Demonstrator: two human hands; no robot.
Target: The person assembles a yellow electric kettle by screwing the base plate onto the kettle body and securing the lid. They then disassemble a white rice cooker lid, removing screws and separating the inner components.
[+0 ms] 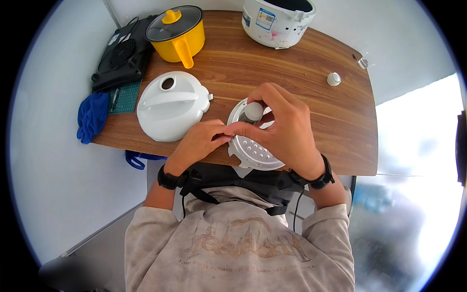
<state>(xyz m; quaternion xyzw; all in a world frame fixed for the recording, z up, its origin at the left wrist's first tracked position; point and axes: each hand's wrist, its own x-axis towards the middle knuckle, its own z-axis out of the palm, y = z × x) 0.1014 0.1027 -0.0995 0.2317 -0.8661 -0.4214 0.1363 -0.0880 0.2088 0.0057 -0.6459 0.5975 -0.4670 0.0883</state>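
A round silvery inner lid (254,154) with raised dimples lies at the table's front edge, partly hidden under my hands. My right hand (288,124) is closed round a short cylindrical piece with a white round top (253,111), holding it upright over the inner lid. At the left rim of that lid is my left hand (202,141), closed, with thumb and fingertips pinching the edge. The tips of both hands nearly meet there. Just left of them rests a white rice cooker outer lid (170,108) with a moulded handle and a round hole.
At the back stand a yellow pot (181,46) with a glass lid and a white rice cooker body (277,24). A small white cap (333,79) sits at the right. Black appliance (121,53), green mat (127,97) and blue cloth (92,117) line the left edge.
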